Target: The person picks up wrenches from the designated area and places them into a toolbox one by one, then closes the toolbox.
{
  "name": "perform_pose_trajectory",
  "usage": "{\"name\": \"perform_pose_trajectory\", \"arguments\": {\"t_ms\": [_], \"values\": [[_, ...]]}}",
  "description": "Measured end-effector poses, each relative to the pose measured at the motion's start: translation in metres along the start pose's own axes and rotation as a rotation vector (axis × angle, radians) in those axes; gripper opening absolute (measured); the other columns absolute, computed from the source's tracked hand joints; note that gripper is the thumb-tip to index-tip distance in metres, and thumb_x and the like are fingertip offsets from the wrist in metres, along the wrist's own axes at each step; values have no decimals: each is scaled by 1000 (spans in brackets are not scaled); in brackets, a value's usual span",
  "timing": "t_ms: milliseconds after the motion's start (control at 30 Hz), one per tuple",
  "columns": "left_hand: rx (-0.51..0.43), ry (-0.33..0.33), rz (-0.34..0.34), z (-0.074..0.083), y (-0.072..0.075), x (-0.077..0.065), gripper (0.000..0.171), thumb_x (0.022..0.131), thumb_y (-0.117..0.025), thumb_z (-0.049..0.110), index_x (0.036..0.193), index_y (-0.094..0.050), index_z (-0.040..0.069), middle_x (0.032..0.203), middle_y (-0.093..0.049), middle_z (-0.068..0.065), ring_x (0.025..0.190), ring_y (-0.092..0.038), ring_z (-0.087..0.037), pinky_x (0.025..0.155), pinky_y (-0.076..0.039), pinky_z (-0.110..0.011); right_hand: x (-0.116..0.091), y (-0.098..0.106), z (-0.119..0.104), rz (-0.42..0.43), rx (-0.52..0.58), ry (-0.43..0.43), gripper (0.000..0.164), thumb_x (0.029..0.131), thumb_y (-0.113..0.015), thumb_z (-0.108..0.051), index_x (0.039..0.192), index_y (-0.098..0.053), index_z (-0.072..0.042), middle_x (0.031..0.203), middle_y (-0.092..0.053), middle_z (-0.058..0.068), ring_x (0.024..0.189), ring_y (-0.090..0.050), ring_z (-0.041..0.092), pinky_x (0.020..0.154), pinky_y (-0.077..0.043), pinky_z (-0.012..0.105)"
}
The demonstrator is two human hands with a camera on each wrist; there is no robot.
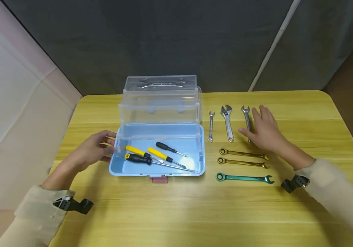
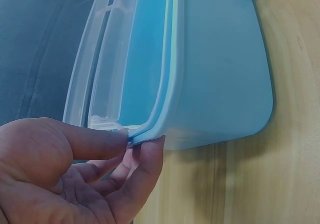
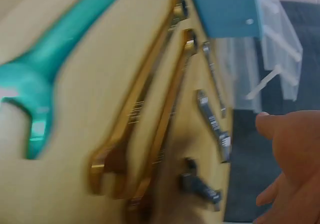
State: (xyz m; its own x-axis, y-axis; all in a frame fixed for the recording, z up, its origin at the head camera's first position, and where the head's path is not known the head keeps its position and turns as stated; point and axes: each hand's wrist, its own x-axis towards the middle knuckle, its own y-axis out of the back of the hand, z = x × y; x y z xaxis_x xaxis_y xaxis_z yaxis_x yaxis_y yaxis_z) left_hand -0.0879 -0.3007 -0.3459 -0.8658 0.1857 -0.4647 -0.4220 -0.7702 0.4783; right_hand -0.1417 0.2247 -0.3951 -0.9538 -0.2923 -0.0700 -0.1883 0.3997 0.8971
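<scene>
1. The wooden table (image 1: pixel 170 209) is the largest thing, and it carries all the others.
2. The light-blue toolbox (image 1: pixel 182 174) stands open on it, with clear trays (image 1: pixel 161 105) raised at the back.
3. The left hand (image 1: pixel 94 149) grasps the toolbox's rim at the left end, between thumb and fingers.
4. The right hand (image 1: pixel 266 132) is released, with fingers extended, and holds nothing. It is beside a silver wrench (image 1: pixel 246 116) and partly covers it; whether they touch, I cannot tell.
5. The long black-handled screwdriver (image 1: pixel 148 161) lies inside the toolbox.
6. The green wrench (image 1: pixel 244 177) lies to the right of the toolbox, nearer the person than two gold wrenches (image 1: pixel 244 154).
7. The adjustable wrench (image 1: pixel 228 122) lies behind the gold ones.
</scene>
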Motion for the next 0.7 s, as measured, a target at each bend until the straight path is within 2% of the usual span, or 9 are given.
{"name": "perform_pose_trajectory", "arguments": {"t_ms": [167,267,433,533,567,667,700], "values": [[0,2,-2,1,0,-1,50,101,-52,-3,147,-33,-10,122,-48,-24,100,-62,-28,80,-61,-40,-3,-15,11,-30,3,-51,94,99,-66,-41,152,-18,19,155,-8,46,145,-5,61,115,-11,73],[-4,0,-2,0,0,-1,50,101,-52,-3,147,-33,-10,123,-48,-24,100,-62,-28,80,-61,-40,-4,-22,16,-29,-17,-55,90,98,-68,-39,149,-23,21,152,-15,46,144,-11,60,113,-17,73],[-12,-7,3,-1,0,-1,50,101,-52,-4,147,-33,-10,123,-48,-24,101,-62,-27,80,-61,-40,-8,-23,20,5,-38,-82,64,96,-69,-27,130,-43,21,128,-40,41,122,-35,56,96,-38,68],[-18,-13,3,-1,0,-1,50,101,-52,-4,147,-33,-10,122,-48,-24,101,-62,-27,79,-61,-39,-10,-19,23,40,-41,-119,43,93,-66,-17,115,-52,18,111,-48,34,106,-41,50,82,-43,61],[-18,-14,3,-1,0,-1,50,101,-52,-4,147,-33,-10,122,-49,-24,100,-62,-26,79,-61,-39,-10,-18,23,51,-45,-129,39,92,-64,-14,113,-54,18,109,-50,33,105,-43,50,81,-44,60],[-17,-18,2,-1,0,-1,50,101,-52,-4,147,-33,-11,122,-49,-24,100,-62,-25,79,-61,-39,-9,-14,25,53,-73,-154,23,93,-63,-13,95,-63,11,91,-55,25,87,-50,42,65,-46,50],[-17,-17,2,-1,0,-1,50,101,-52,-4,147,-33,-11,122,-49,-24,100,-62,-25,79,-61,-39,-8,-12,26,38,-84,-164,23,95,-62,-15,89,-65,7,85,-56,22,80,-51,38,59,-45,47]]}}
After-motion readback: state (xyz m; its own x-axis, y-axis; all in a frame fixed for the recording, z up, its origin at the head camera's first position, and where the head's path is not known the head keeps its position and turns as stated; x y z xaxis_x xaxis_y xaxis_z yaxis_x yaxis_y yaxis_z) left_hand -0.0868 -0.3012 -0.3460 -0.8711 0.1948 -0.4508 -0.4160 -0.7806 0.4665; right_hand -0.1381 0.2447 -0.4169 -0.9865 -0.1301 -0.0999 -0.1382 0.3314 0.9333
